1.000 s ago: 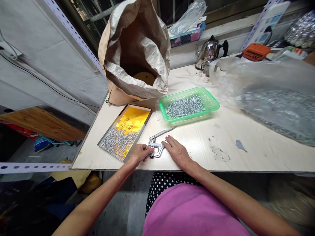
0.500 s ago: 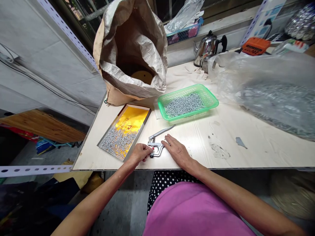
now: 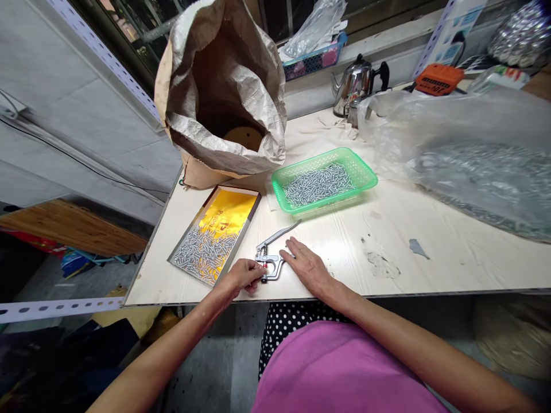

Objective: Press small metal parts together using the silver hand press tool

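A pair of snap-fastener pliers [image 3: 270,259] lies on the table near its front edge, one handle raised at an angle, with a spring and a red part by the jaws. My left hand [image 3: 246,276] is pinched closed at the jaws' left side; whatever sits between the fingertips is too small to make out. Flat on the table, with fingers stretched, my right hand [image 3: 310,267] covers the end of the pliers' lower handle. To the left, a shallow tray [image 3: 238,256] holds small silvery metal pieces [image 3: 202,252] on a yellow sheet [image 3: 230,211].
Behind the pliers stands a green plastic basket [image 3: 365,182] of similar metal pieces. A large open woven sack [image 3: 185,135] is at the back left. A metal kettle [image 3: 358,83] and a big clear plastic bag [image 3: 477,155] occupy the back and right.
The camera view has shifted slightly. Both hands keep nearly the same places, the left still pinched at the jaws and the right still flat over the handle.
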Available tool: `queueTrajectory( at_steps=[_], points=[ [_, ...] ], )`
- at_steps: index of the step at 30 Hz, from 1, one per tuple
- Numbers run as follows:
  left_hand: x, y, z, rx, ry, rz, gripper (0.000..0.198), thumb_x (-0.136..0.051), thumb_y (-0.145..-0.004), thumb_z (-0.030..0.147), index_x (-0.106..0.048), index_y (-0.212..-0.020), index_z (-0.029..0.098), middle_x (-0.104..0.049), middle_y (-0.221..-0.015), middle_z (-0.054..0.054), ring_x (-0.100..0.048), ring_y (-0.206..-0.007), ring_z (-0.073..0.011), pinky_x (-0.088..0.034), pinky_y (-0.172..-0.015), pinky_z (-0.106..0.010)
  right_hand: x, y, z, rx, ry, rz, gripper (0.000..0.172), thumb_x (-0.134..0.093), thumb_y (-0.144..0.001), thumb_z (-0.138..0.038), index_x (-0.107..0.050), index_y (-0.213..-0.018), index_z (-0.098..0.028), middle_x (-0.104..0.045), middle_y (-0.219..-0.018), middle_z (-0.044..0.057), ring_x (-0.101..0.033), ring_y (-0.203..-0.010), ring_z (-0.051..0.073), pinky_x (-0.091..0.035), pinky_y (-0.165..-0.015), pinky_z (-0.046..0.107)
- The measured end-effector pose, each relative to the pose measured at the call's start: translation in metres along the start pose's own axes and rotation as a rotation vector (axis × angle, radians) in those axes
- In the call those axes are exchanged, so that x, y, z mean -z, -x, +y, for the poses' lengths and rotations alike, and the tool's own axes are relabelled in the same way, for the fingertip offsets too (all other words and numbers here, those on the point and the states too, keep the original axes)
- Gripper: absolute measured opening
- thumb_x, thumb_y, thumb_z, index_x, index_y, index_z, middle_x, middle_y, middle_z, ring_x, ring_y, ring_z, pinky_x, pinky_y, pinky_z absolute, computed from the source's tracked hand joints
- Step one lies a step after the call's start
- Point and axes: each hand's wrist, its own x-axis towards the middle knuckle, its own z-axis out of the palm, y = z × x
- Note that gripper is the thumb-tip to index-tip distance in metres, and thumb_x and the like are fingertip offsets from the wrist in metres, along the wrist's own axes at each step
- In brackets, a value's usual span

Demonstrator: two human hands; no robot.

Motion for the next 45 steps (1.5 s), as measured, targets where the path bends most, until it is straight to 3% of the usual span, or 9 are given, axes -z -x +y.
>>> queueTrajectory(
  at_steps=[7, 12, 15, 19, 23, 28, 32, 37, 45],
  points=[
    [-0.007, 0.006, 0.001, 0.098, 0.059, 0.055, 0.039, -0.074, -0.071, 0.049, -0.055, -0.076, 0.015, -0.057, -0.047, 0.003, -0.055, -0.041, -0.0111, -0.047, -0.043, -0.021, 0.0, 0.0, 0.0, -0.014, -0.03, -0.033, 0.025, -0.051, -0.09, -0.009, -0.061, -0.113, -0.015, -0.058, -0.127, 0.018, -0.045, -0.13, 0.027, -0.047, -0.1, 0.042],
    [-0.014, 0.007, 0.0, 0.042, 0.043, 0.137, 0.025, -0.07, -0.079, 0.035, -0.057, -0.076, 0.014, -0.058, -0.047, 0.002, -0.057, -0.042, -0.0112, -0.049, -0.045, -0.021, 0.001, 0.0, 0.0, 0.0, -0.007, -0.059, 0.023, -0.052, -0.091, -0.01, -0.061, -0.111, -0.014, -0.056, -0.128, 0.018, -0.046, -0.129, 0.028, -0.046, -0.101, 0.04],
    [-0.016, 0.008, -0.001, 0.056, 0.066, 0.118, 0.02, -0.068, -0.081, 0.03, -0.057, -0.076, 0.013, -0.06, -0.047, 0.001, -0.057, -0.041, -0.0107, -0.049, -0.045, -0.02, 0.005, -0.002, 0.001, -0.014, -0.059, -0.081, 0.017, -0.053, -0.091, -0.014, -0.062, -0.106, -0.014, -0.057, -0.126, 0.017, -0.046, -0.128, 0.027, -0.046, -0.1, 0.041],
    [-0.015, 0.008, -0.002, 0.088, 0.092, 0.098, 0.023, -0.071, -0.08, 0.032, -0.057, -0.076, 0.014, -0.061, -0.046, 0.001, -0.059, -0.041, -0.0111, -0.05, -0.047, -0.02, 0.012, -0.019, 0.004, -0.044, -0.112, -0.103, 0.022, -0.048, -0.095, -0.017, -0.06, -0.113, -0.017, -0.058, -0.124, 0.012, -0.048, -0.125, 0.024, -0.046, -0.098, 0.039],
    [-0.018, 0.012, -0.001, 0.128, 0.097, 0.093, 0.021, -0.07, -0.081, 0.03, -0.057, -0.076, 0.014, -0.062, -0.047, 0.001, -0.059, -0.042, -0.0108, -0.05, -0.048, -0.02, 0.011, -0.051, 0.011, -0.049, 0.017, -0.14, 0.035, -0.044, -0.094, -0.008, -0.055, -0.126, -0.017, -0.053, -0.132, 0.014, -0.041, -0.129, 0.028, -0.044, -0.093, 0.04],
    [-0.024, 0.021, 0.001, 0.125, 0.13, 0.11, 0.015, -0.066, -0.082, 0.02, -0.056, -0.073, 0.014, -0.06, -0.049, 0.003, -0.061, -0.046, -0.0108, -0.05, -0.049, -0.019, 0.007, -0.072, 0.023, 0.016, 0.126, -0.294, 0.023, -0.045, -0.095, -0.012, -0.067, -0.098, -0.017, -0.064, -0.098, 0.01, -0.052, -0.103, 0.025, -0.041, -0.083, 0.038],
    [-0.025, 0.023, -0.002, 0.106, 0.087, 0.13, 0.011, -0.059, -0.085, 0.016, -0.057, -0.074, 0.013, -0.059, -0.05, 0.004, -0.059, -0.046, -0.0093, -0.047, -0.046, -0.017, 0.011, -0.065, 0.028, 0.033, 0.136, -0.293, 0.022, -0.044, -0.095, -0.013, -0.066, -0.097, -0.017, -0.062, -0.095, 0.009, -0.05, -0.096, 0.024, -0.039, -0.079, 0.035],
    [-0.022, 0.024, -0.011, 0.072, -0.019, 0.099, 0.013, -0.06, -0.082, 0.025, -0.06, -0.076, 0.014, -0.052, -0.046, 0.007, -0.046, -0.037, -0.0069, -0.027, -0.033, -0.015, 0.014, -0.054, 0.028, 0.044, 0.134, -0.307, 0.019, -0.045, -0.095, -0.016, -0.064, -0.099, -0.018, -0.061, -0.096, 0.009, -0.048, -0.095, 0.024, -0.035, -0.076, 0.035],
    [-0.021, 0.029, -0.018, 0.085, 0.018, 0.116, 0.011, -0.063, -0.076, 0.023, -0.06, -0.074, 0.013, -0.053, -0.053, 0.006, -0.051, -0.043, -0.0082, -0.033, -0.034, -0.017, 0.025, -0.048, 0.018, 0.018, 0.128, -0.387, 0.022, -0.044, -0.096, -0.016, -0.065, -0.1, -0.018, -0.061, -0.102, 0.01, -0.047, -0.097, 0.025, -0.033, -0.075, 0.035]
  ],
)
